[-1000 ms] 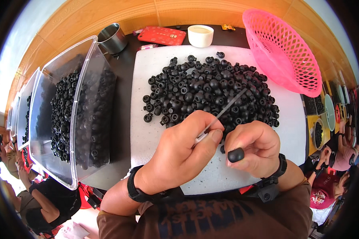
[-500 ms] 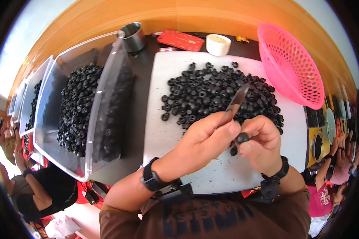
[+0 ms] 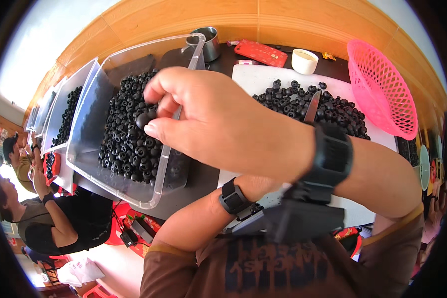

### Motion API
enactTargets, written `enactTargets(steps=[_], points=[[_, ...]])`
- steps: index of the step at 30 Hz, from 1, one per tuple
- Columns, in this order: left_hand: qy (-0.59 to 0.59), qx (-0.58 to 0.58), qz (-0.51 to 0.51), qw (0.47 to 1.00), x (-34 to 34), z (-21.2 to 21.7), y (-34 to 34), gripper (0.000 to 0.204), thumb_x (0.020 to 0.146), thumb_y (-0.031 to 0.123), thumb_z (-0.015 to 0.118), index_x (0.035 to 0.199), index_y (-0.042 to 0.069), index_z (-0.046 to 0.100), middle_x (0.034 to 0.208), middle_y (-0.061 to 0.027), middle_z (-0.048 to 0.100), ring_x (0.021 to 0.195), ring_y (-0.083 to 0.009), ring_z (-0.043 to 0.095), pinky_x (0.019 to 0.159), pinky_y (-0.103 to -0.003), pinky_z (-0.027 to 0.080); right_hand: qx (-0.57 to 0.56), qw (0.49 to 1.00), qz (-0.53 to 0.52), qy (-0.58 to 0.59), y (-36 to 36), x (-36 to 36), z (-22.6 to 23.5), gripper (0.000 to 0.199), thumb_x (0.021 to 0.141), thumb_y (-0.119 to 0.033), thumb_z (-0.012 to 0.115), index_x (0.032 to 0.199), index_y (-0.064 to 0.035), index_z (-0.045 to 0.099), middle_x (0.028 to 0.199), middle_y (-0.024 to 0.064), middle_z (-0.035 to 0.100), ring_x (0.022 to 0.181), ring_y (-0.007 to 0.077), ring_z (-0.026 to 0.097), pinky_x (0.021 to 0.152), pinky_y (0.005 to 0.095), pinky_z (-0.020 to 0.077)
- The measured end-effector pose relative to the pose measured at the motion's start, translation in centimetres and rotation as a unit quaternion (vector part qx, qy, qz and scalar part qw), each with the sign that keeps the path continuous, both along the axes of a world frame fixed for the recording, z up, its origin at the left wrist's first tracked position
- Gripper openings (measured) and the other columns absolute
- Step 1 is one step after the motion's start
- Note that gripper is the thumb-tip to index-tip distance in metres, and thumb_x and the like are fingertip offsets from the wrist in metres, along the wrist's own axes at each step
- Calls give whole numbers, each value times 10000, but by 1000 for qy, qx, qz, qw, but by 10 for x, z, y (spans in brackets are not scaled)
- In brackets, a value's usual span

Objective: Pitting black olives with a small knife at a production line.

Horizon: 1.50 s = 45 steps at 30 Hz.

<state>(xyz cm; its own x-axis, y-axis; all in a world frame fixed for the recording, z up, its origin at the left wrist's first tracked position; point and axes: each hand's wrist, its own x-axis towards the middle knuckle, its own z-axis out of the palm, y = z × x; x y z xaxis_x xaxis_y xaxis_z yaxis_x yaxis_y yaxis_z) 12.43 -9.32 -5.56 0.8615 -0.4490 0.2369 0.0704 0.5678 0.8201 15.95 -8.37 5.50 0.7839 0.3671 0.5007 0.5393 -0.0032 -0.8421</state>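
Observation:
My right hand (image 3: 198,114) reaches leftward over a clear plastic bin (image 3: 119,196) that holds many small round black pieces (image 3: 126,129), several with ring-shaped ends. Its thumb and fingers are apart. One smooth black ball (image 3: 144,120) shows at the thumb tip, above the heap; I cannot tell whether it still touches the thumb. Beneath the right forearm lies my left hand (image 3: 263,186), its fingers hidden. A knife blade (image 3: 312,107) sticks up past the forearm, held by the left hand as the earlier frame shows. A pile of black pieces (image 3: 340,116) rests on a white board (image 3: 243,74).
A pink perforated basket (image 3: 382,89) leans at the right of the board. Behind stand a metal cup (image 3: 211,44), a red flat case (image 3: 263,53) and a white cup (image 3: 304,62). More bins (image 3: 67,119) line the left, where a person (image 3: 59,223) works.
My right hand has left the board and swung left over the bin with a black ball, crossing above my left arm. The view has shifted left; the knife stays over the board.

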Motion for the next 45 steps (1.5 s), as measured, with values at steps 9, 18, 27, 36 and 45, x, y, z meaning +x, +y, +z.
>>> enactTargets(steps=[9,18,27,36,45], points=[[81,-22,99,992,14,22,11,159,883,188,514,954,46,521,682,24,477,498,-43,407,411,-194,303,-173,984,-32,1,-82,-36,7,192,810,-29,595,1000,0,593,844,34,588,680,54,520,603,194,421],[210,78,18,974,43,34,38,170,893,221,509,850,57,503,580,33,377,426,-47,295,390,-211,241,-315,944,-95,-16,-143,-87,-66,135,727,-51,625,850,-21,577,754,69,541,623,194,554,536,280,441],[186,142,20,972,35,30,27,166,885,214,519,857,52,494,585,44,363,443,-30,288,404,-201,237,-473,843,-153,-204,-141,-89,-89,233,683,-114,528,894,-24,563,772,44,494,660,155,544,552,269,449],[146,150,0,978,21,44,24,147,890,192,511,856,51,486,592,42,383,450,-32,305,412,-193,253,-165,975,-106,104,-158,-93,-63,211,737,-14,650,926,-17,556,766,32,545,605,103,532,563,226,439],[21,193,-86,977,-6,59,22,161,860,93,581,951,12,477,816,1,516,674,-23,441,576,-173,361,280,881,38,379,-174,-94,-59,222,839,-12,589,1047,-6,511,895,45,589,758,80,572,677,221,488]])
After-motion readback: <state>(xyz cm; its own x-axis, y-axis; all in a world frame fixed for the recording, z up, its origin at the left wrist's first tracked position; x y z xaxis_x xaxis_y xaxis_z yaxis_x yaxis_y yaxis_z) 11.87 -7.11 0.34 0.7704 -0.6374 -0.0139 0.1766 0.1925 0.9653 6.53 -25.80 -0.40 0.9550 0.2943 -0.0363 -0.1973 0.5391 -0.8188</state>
